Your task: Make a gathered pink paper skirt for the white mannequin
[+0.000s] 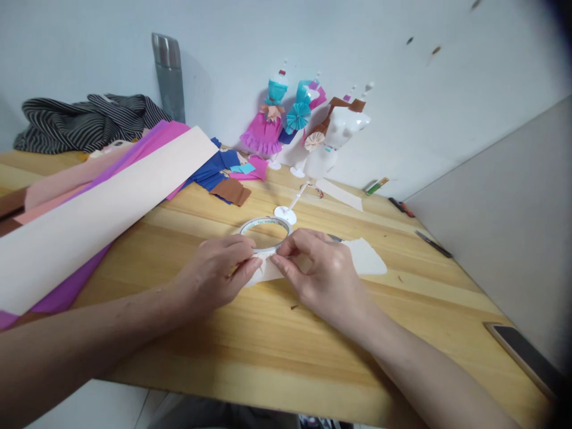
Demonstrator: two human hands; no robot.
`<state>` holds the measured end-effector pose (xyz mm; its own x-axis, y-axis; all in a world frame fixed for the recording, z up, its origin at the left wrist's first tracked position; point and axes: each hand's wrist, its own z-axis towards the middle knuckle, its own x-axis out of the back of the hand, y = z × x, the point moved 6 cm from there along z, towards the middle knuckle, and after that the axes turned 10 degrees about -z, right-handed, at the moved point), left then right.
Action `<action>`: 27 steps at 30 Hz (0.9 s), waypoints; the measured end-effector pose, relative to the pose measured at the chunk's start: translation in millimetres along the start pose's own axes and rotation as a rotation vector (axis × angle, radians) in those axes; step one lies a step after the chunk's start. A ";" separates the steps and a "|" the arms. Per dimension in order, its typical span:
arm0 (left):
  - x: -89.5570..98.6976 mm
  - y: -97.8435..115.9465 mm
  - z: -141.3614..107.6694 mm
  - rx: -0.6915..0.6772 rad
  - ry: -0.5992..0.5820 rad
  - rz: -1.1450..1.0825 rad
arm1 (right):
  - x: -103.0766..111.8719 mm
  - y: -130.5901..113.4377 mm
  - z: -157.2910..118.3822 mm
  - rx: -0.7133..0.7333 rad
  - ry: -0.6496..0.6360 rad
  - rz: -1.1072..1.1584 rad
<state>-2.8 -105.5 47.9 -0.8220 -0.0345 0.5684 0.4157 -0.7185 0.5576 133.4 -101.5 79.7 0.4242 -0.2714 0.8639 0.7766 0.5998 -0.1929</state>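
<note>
A roll of tape (245,229) stands between my hands above the wooden table (250,345). My left hand (218,268) is closed, its thumb and fingers pinched at the roll's lower left edge. Facing it, my right hand (317,262) pinches at the lower right edge of the roll. A small piece of white paper (268,271) shows below and between the fingertips. Another white paper piece (369,257) lies to the right, with a dark pointed tool partly hidden behind my right hand. Just behind the roll is the round base of a white mannequin (322,162).
Long paper sheets (111,214) cover the left side. Blue and brown scraps (230,190) lie behind them. Small dressed mannequins (268,122), a bottle (170,80) and striped cloth (93,122) stand or lie at the back. A cutter (433,243) and phone (522,354) are right.
</note>
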 end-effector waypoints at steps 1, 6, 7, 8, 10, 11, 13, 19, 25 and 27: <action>0.0 0.1 0.1 -0.001 -0.003 0.000 | -0.3 0.4 0.2 -0.003 0.004 -0.003; 0.7 -0.5 -0.1 0.003 0.000 0.001 | -1.8 6.6 1.2 -0.082 -0.004 0.007; 0.9 -0.9 -0.2 0.004 -0.002 -0.002 | -2.3 7.8 1.6 -0.098 -0.018 0.014; 1.0 -1.5 -0.1 0.007 -0.007 -0.007 | -3.1 8.4 2.1 -0.103 -0.039 0.022; 1.8 -2.4 0.5 0.010 -0.022 -0.023 | -7.1 9.2 3.1 -0.099 -0.118 0.044; 2.6 -3.0 1.3 0.016 -0.030 -0.038 | -10.1 10.1 3.5 -0.102 -0.170 0.062; 4.8 -3.8 3.6 0.033 -0.048 -0.093 | -17.0 14.3 3.6 -0.137 -0.265 0.123; 12.7 -15.2 10.4 0.213 -0.065 -0.173 | -28.7 29.5 7.0 -0.237 -0.307 0.318; 15.0 -21.0 9.0 0.214 0.027 -0.106 | -26.9 31.5 10.1 -0.259 -0.272 0.300; 12.6 -18.8 8.1 0.186 0.023 -0.103 | -26.3 29.3 10.2 -0.245 -0.257 0.305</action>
<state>-17.8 -86.8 49.5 -0.8717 0.0148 0.4899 0.3920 -0.5788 0.7151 140.2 -69.1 56.1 0.5448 0.1038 0.8321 0.7345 0.4197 -0.5333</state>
